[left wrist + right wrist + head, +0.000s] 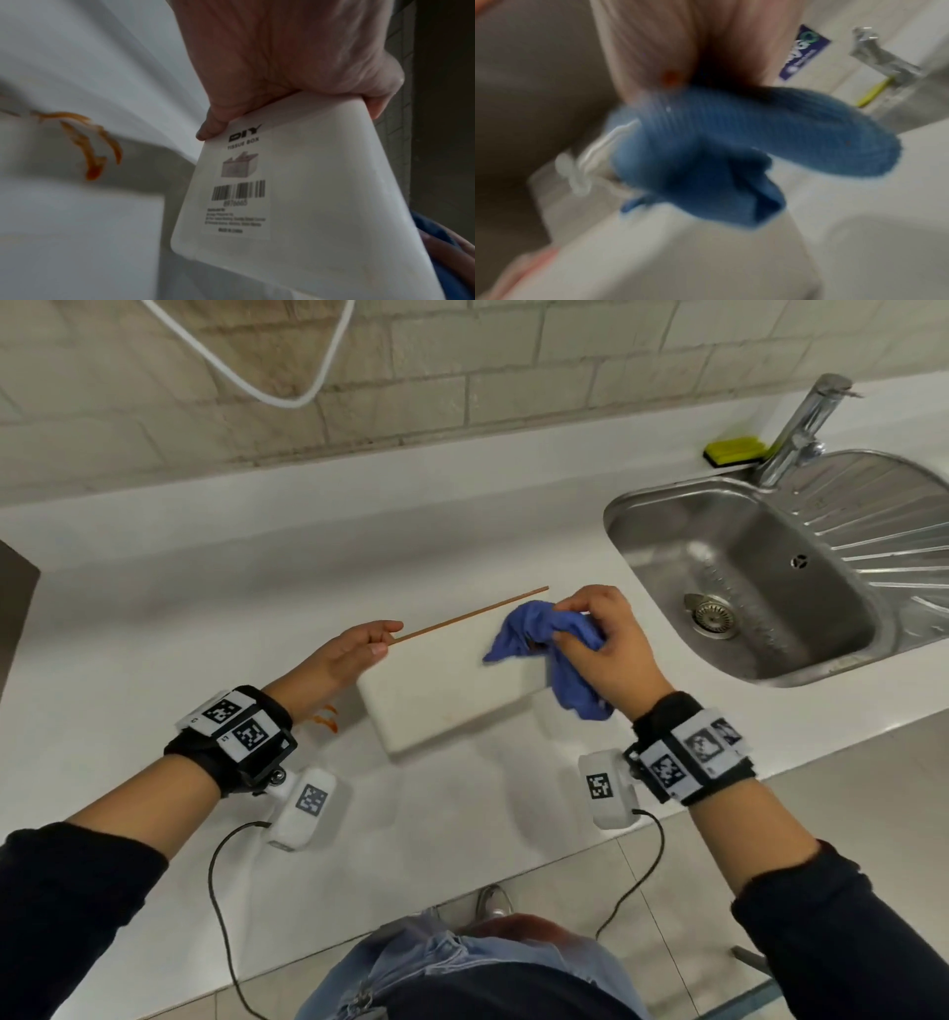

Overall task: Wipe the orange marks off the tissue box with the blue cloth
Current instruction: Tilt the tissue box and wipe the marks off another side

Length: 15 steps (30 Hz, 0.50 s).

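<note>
The white tissue box (447,690) stands tilted on the white counter, its thin wooden lid edge (470,614) facing the wall. My left hand (359,647) grips its left end, thumb on the near face and fingers round the far side. In the left wrist view the labelled underside of the box (295,192) fills the frame, with my left hand (295,81) clamped on its end. My right hand (601,644) holds the bunched blue cloth (534,629) against the box's upper right part. The right wrist view is blurred; there the cloth (718,152) hangs from my right hand (680,50) over the box (680,253).
An orange smear (326,716) (90,142) lies on the counter beside my left wrist. A steel sink (631,541) with a tap (806,428) and a yellow-green sponge (734,449) is at the right. The brick wall runs close behind; the counter's front edge is near my body.
</note>
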Each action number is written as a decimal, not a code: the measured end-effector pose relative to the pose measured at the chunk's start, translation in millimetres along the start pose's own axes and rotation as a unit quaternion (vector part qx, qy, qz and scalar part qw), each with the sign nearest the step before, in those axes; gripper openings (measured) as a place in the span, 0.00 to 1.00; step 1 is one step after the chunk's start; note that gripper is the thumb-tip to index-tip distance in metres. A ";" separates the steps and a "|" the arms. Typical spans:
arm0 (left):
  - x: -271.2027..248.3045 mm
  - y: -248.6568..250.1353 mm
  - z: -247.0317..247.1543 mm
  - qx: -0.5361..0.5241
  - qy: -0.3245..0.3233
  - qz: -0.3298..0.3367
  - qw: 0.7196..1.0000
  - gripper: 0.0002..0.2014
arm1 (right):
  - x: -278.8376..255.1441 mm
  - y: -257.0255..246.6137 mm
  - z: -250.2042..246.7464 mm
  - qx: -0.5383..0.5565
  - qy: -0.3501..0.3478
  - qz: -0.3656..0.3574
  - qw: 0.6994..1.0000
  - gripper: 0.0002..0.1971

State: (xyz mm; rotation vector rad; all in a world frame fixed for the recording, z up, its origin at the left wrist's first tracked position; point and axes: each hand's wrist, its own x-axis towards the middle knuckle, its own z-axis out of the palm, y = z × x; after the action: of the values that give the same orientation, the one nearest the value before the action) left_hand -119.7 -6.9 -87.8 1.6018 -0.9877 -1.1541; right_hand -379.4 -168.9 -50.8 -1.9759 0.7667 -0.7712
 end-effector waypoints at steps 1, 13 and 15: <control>0.1 -0.5 0.6 -0.001 0.001 -0.001 1.000 0.26 | 1.7 3.9 7.2 -0.024 0.013 -0.012 1.000 0.08; -0.1 -4.0 -1.8 -0.020 -0.002 0.001 1.000 0.30 | -22.1 -30.7 97.6 -0.169 -0.237 -0.223 0.930 0.18; -1.2 -2.7 -0.5 -0.013 -0.011 0.008 1.000 0.30 | -22.9 -34.0 87.6 -0.196 -0.266 -0.249 0.910 0.17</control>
State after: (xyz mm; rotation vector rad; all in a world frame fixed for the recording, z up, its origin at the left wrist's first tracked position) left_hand -119.2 -4.9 -90.0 1.5610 -0.9951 -1.1708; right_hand -320.2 -93.8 -65.2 -2.6367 0.0785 -0.3214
